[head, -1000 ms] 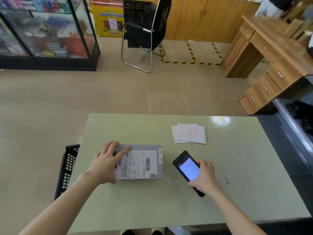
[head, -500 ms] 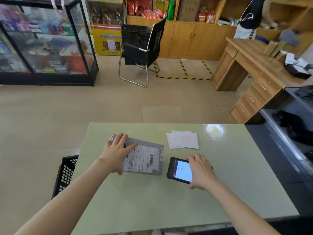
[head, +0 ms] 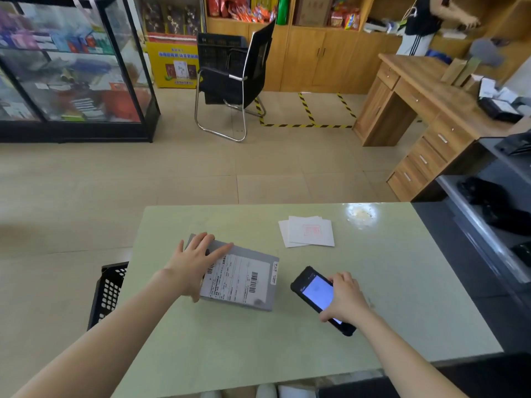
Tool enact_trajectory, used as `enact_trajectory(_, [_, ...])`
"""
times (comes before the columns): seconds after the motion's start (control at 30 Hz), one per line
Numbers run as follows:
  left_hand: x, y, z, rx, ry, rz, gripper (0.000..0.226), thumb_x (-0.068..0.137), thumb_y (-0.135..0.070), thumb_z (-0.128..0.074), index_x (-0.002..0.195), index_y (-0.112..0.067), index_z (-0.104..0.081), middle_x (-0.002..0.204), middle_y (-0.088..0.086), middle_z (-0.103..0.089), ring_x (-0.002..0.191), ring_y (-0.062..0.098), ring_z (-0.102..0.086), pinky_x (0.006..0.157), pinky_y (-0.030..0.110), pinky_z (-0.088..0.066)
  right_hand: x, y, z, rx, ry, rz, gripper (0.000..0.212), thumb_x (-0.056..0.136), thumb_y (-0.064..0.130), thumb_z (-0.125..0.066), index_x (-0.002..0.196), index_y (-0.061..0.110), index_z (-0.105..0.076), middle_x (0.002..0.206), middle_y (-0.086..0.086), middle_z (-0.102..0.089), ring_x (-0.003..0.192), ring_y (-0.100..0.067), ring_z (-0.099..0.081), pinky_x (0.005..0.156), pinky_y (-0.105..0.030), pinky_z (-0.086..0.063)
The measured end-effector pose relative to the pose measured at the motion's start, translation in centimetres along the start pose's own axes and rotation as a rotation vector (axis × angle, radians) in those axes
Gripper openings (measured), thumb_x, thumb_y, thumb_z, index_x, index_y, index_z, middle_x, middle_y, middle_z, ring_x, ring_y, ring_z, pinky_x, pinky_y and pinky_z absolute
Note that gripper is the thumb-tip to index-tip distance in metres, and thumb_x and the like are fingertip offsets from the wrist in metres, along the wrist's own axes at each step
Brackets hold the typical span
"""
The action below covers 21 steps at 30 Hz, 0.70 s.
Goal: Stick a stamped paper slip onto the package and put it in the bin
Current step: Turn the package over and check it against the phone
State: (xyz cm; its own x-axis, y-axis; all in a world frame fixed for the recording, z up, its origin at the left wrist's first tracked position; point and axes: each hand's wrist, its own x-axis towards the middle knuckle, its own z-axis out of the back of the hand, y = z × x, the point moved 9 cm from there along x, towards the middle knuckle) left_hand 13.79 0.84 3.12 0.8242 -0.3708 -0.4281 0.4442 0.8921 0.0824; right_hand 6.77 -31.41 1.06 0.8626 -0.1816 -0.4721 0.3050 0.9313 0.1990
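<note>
A flat grey package with a white barcode label lies on the pale green table. My left hand rests flat on its left end, fingers spread. My right hand grips a black handheld scanner with a lit screen, just right of the package. A small stack of white paper slips, the top one stamped in red, lies further back on the table. A black perforated bin stands on the floor at the table's left edge.
A black office chair and a glass display cabinet stand across the floor. A wooden desk and a dark counter line the right side. A person stands at the far shelves.
My right hand has turned the scanner and shifted it slightly right on the table. My left hand stays on the package. The camera has tilted up, showing more of the room.
</note>
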Motion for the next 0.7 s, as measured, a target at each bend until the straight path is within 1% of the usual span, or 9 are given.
enact_trajectory(0.1, [0.9, -0.9, -0.5, 0.078, 0.036, -0.062, 0.142, 0.054, -0.04, -0.087, 0.146, -0.039, 0.021, 0.153, 0.008, -0.004, 0.145, 0.029, 0.003, 0.114, 0.059, -0.021, 0.2, -2.2, -2.2, 0.11, 0.031, -0.109, 0.08, 0.05, 0.03, -0.08, 0.119, 0.016, -0.043, 0.119, -0.001, -0.039, 0.113, -0.021, -0.04, 0.087, -0.034, -0.048])
enact_trajectory(0.27, [3.0, -2.3, -1.4, 0.191, 0.064, -0.166, 0.145, 0.054, -0.035, -0.09, 0.144, -0.04, 0.024, 0.153, 0.01, -0.002, 0.145, 0.03, 0.004, 0.112, 0.058, -0.026, 1.0, -3.9, -5.6, 0.162, 0.055, -0.187, 0.08, 0.052, 0.027, -0.078, 0.121, 0.014, -0.042, 0.121, -0.003, -0.039, 0.114, -0.022, -0.041, 0.086, -0.033, -0.049])
enact_trajectory(0.5, [5.3, -3.5, -2.3, 0.258, 0.097, -0.258, 0.148, 0.055, -0.028, -0.091, 0.141, -0.041, 0.028, 0.157, 0.013, 0.007, 0.147, 0.031, 0.008, 0.11, 0.059, -0.029, 2.1, -4.1, -7.7, 0.15, -0.03, -0.231, 0.077, 0.056, 0.023, -0.08, 0.121, 0.01, -0.042, 0.12, -0.008, -0.042, 0.107, -0.027, -0.046, 0.082, -0.035, -0.048])
enact_trajectory(0.6, [5.7, -4.1, -2.5, 0.262, 0.077, -0.3, 0.139, 0.063, -0.018, -0.086, 0.144, -0.039, 0.025, 0.159, 0.015, 0.011, 0.148, 0.03, 0.007, 0.11, 0.059, -0.029, 2.3, -4.1, -8.5, 0.16, -0.012, -0.24, 0.079, 0.056, 0.022, -0.082, 0.122, 0.009, -0.041, 0.119, -0.01, -0.042, 0.106, -0.028, -0.046, 0.083, -0.033, -0.046])
enact_trajectory(0.7, [5.8, -4.2, -2.5, 0.231, 0.03, -0.32, 0.12, 0.076, -0.004, -0.072, 0.147, -0.039, 0.019, 0.161, 0.013, 0.013, 0.148, 0.027, 0.005, 0.112, 0.058, -0.028, 2.3, -4.0, -8.9, 0.168, 0.008, -0.254, 0.084, 0.058, 0.026, -0.084, 0.127, 0.01, -0.039, 0.12, -0.011, -0.043, 0.107, -0.028, -0.046, 0.086, -0.033, -0.045])
